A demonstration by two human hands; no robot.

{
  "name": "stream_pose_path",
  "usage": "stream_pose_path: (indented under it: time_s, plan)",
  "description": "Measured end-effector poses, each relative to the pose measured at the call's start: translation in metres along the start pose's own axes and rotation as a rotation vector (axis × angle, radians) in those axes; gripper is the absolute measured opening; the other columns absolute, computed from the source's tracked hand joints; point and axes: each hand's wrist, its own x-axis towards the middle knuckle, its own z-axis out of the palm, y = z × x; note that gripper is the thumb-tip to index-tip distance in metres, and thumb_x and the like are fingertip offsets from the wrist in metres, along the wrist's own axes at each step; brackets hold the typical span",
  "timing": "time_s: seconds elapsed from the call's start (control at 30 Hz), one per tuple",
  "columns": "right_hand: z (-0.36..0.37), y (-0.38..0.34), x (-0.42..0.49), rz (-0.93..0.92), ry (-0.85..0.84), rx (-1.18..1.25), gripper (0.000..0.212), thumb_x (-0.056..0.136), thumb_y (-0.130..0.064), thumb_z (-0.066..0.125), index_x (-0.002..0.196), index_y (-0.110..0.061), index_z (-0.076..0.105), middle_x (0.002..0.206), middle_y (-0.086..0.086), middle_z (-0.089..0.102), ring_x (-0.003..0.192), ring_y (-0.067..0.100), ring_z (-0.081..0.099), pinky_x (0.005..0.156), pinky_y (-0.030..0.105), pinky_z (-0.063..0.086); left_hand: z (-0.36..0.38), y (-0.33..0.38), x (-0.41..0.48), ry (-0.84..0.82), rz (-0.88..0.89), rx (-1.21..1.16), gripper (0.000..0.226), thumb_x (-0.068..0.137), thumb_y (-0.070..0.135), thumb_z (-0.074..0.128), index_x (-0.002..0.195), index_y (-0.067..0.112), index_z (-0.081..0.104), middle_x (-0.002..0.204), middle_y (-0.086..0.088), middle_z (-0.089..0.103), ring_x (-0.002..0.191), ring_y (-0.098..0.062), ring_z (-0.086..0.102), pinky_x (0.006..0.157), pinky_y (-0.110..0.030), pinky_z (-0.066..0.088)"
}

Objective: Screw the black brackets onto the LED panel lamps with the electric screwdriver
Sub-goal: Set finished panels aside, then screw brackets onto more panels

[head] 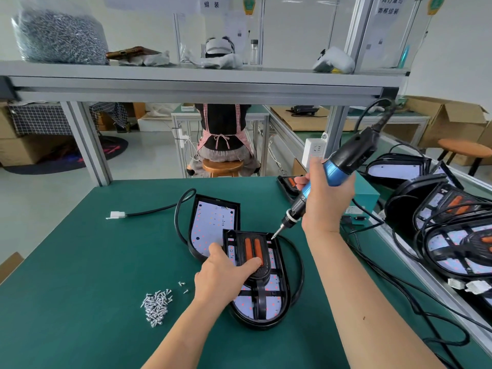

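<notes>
An LED panel lamp (269,306) lies on the green table (80,302) with a black bracket (259,278) carrying two orange strips laid over it. My left hand (222,275) presses down on the bracket, fingers flat across its middle. My right hand (326,198) grips the blue and black electric screwdriver (338,171), tilted, its bit tip touching the bracket's far right corner (273,237). A second lamp (210,225) without a bracket lies just behind, partly under the first.
A pile of small screws (157,306) lies left of my left hand. A black cable with a white plug (115,215) runs across the table. Several lamps with brackets (452,230) are stacked at the right. A person sits on a stool beyond the table.
</notes>
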Motion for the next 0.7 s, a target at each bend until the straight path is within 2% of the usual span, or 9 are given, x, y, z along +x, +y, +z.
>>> stream_pose_path:
  time_s: [0.1, 0.27, 0.53, 0.7]
  plan:
    - [0.003, 0.010, 0.004, 0.022, -0.035, -0.045, 0.031, 0.087, -0.020, 0.074, 0.106, -0.005, 0.055, 0.065, -0.003, 0.063, 0.054, 0.020, 0.068, 0.055, 0.028, 0.054, 0.000, 0.000, 0.000, 0.003, 0.004, 0.001, 0.064, 0.075, 0.061, 0.074, 0.100, 0.012, 0.041, 0.093, -0.005, 0.063, 0.092, -0.030, 0.062, 0.091, -0.048, 0.051]
    - [0.000, 0.021, 0.007, 0.043, -0.054, -0.062, 0.030, 0.080, -0.028, 0.074, 0.098, -0.014, 0.056, 0.066, -0.001, 0.065, 0.054, 0.021, 0.068, 0.054, 0.028, 0.055, 0.000, 0.001, -0.001, 0.005, 0.013, -0.001, 0.061, 0.076, 0.061, 0.073, 0.096, 0.015, 0.039, 0.088, -0.002, 0.062, 0.088, -0.028, 0.062, 0.091, -0.049, 0.051]
    - [-0.001, 0.030, 0.008, 0.082, -0.041, -0.057, 0.029, 0.079, -0.028, 0.074, 0.098, -0.015, 0.056, 0.066, -0.002, 0.065, 0.052, 0.019, 0.067, 0.053, 0.026, 0.054, 0.001, -0.001, 0.000, 0.018, 0.022, -0.007, 0.060, 0.075, 0.062, 0.072, 0.095, 0.016, 0.039, 0.087, -0.001, 0.064, 0.088, -0.028, 0.062, 0.093, -0.049, 0.049]
    - [0.002, 0.033, 0.007, 0.068, -0.129, -0.107, 0.029, 0.079, -0.030, 0.074, 0.096, -0.017, 0.055, 0.063, -0.006, 0.066, 0.054, 0.019, 0.068, 0.056, 0.029, 0.055, 0.002, 0.001, 0.000, 0.019, 0.021, -0.001, 0.061, 0.075, 0.063, 0.072, 0.097, 0.017, 0.038, 0.086, 0.000, 0.063, 0.087, -0.027, 0.062, 0.093, -0.049, 0.049]
